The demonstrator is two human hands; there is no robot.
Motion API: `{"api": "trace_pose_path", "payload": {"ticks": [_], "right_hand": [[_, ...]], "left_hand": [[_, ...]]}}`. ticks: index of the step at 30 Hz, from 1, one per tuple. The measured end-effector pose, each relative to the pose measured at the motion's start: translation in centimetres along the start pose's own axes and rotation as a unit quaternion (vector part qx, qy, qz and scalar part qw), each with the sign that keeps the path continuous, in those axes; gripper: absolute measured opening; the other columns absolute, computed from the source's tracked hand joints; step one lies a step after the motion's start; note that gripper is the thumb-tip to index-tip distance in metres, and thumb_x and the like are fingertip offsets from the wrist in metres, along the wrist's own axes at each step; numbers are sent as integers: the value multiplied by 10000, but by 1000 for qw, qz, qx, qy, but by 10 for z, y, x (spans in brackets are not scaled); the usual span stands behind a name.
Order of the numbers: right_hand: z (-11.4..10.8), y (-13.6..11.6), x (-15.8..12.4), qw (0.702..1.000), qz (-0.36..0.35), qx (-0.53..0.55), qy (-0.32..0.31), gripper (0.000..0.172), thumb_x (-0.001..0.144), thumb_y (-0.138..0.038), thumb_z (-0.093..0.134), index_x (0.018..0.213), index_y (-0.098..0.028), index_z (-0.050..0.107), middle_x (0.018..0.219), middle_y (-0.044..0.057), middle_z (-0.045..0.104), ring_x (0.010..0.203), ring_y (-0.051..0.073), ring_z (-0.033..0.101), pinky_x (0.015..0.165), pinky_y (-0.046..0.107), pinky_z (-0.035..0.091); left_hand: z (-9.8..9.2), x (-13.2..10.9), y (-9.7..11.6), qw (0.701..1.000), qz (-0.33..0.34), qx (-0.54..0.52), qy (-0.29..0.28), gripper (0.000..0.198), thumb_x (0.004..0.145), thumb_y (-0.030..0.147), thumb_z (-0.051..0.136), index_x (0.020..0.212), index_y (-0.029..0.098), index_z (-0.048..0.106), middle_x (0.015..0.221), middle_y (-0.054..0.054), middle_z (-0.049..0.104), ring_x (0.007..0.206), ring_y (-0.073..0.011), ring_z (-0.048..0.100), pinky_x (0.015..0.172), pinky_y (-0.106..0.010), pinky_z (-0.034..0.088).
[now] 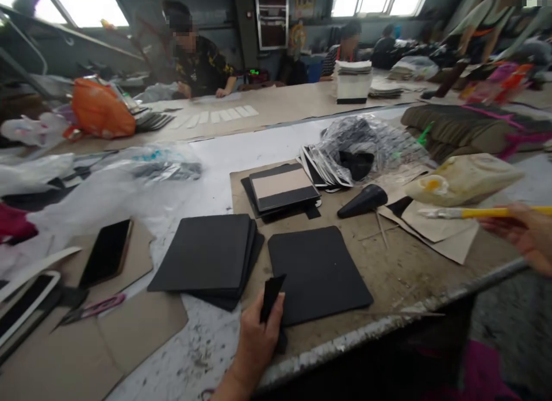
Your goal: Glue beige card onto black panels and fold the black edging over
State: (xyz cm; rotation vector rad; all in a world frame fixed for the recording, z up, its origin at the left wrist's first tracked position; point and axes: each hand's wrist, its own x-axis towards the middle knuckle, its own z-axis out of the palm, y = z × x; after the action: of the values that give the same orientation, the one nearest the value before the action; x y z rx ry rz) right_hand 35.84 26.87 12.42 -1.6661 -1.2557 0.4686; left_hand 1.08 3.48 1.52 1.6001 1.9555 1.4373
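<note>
My left hand (pixel 257 339) is at the table's front edge, closed on a small black strip (pixel 271 296) that stands up between thumb and fingers. Just beyond it a single black sheet (pixel 318 273) lies flat on brown card. A stack of black sheets (pixel 206 255) sits to its left. My right hand (pixel 525 233) is at the right edge of the view, fingers curled round a brush with a yellow handle (pixel 483 213) that points left over a piece of brown card (pixel 435 228).
A black phone (pixel 106 252) and pink-handled scissors (pixel 91 310) lie at left. A pale glue jug (pixel 463 179), a black cone-shaped object (pixel 363 201), a plastic bag of black pieces (pixel 366 151) and framed pieces (pixel 282 189) lie further back. Other people work at the far side.
</note>
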Motion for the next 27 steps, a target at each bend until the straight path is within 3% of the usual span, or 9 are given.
{"api": "trace_pose_path", "payload": {"ticks": [3,5,7,11,18,23,27], "right_hand": [[16,-16,-72,977,82,101,-169,289,755,-472,609,740,-185,641,911,158,688,770,228,672,704,359,562],[31,-35,-120,953,16,66,-296,418,692,-576,633,865,-197,670,869,122,694,749,234,670,716,353,578],[47,-54,-158,930,-77,46,-358,417,742,-586,574,903,-213,667,908,94,682,757,215,665,698,329,579],[75,-77,-195,904,-176,47,-388,329,837,-503,487,915,-226,647,943,65,664,757,177,652,666,282,562],[94,-79,-206,894,-180,-6,-410,269,857,-423,471,941,-218,624,947,67,663,789,188,646,670,293,540],[103,-86,-205,901,-188,-14,-390,271,858,-422,467,939,-210,615,958,73,655,767,183,646,567,259,516],[104,-88,-211,898,-222,-44,-376,270,857,-413,456,931,-207,615,917,67,658,736,175,634,615,273,523]], "left_hand": [[-10,-8,8,998,67,7,-8,150,850,160,515,922,131,643,691,-44,656,614,-142,623,616,-222,535],[-17,-18,11,992,117,16,-36,281,826,56,444,1014,147,633,802,-73,659,738,-156,627,681,-252,541],[-23,-27,11,988,139,27,-57,419,773,-18,381,1068,161,618,899,-97,643,848,-173,608,733,-291,541],[-27,-39,7,982,166,45,-79,504,701,-63,366,1099,141,598,1022,-128,621,972,-213,559,816,-374,533],[-28,-42,5,982,149,49,-102,523,652,-75,387,1096,115,589,1083,-132,626,989,-232,545,840,-406,539],[-29,-41,5,984,136,44,-107,583,579,-97,353,1061,110,607,1069,-117,636,970,-223,552,842,-396,539],[-29,-41,4,984,134,38,-112,586,562,-92,357,1057,97,609,1071,-128,633,973,-229,548,848,-406,536]]}}
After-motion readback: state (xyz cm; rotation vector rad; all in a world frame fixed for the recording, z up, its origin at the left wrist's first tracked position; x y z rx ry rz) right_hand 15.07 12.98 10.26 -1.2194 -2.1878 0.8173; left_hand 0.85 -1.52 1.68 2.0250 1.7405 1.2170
